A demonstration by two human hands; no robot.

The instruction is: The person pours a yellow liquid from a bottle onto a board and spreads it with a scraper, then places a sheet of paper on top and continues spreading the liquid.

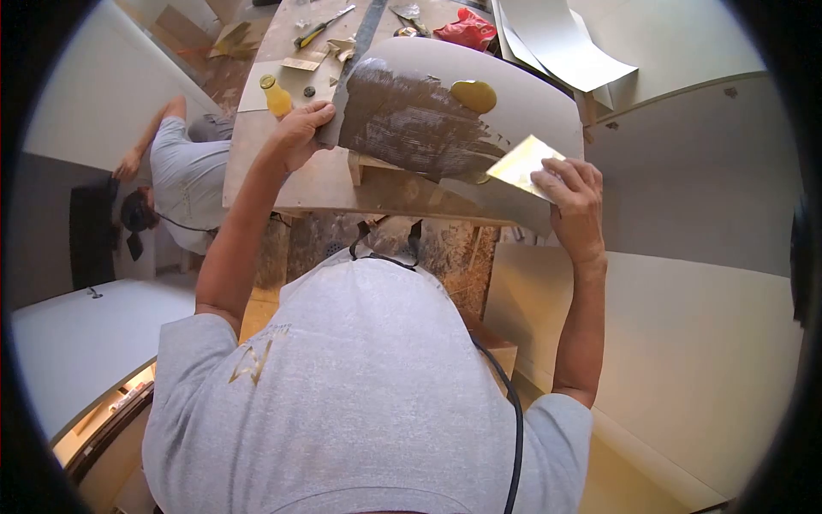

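Note:
A grey sheet (539,94) lies tilted over the near edge of the workbench, its left part coated with streaky brown glue (402,120). A glossy yellowish puddle of glue (485,94) sits near the middle of its upper half. My left hand (301,133) grips the sheet's left edge, thumb on top. In my right hand (575,190) is a flat, pale yellow spreader (524,163), its left corner close over the coated sheet's lower edge. Beside my left hand stands a small yellow bottle (276,94), with a dark round cap (309,91) near it.
On the workbench (282,195) lie a yellow-handled knife (324,27), wood scraps (304,62) and a red plastic bag (467,30). Curled white sheets (565,43) rest at the back right. Another person (184,163) bends down at the left. Large panels (685,360) stand at the right.

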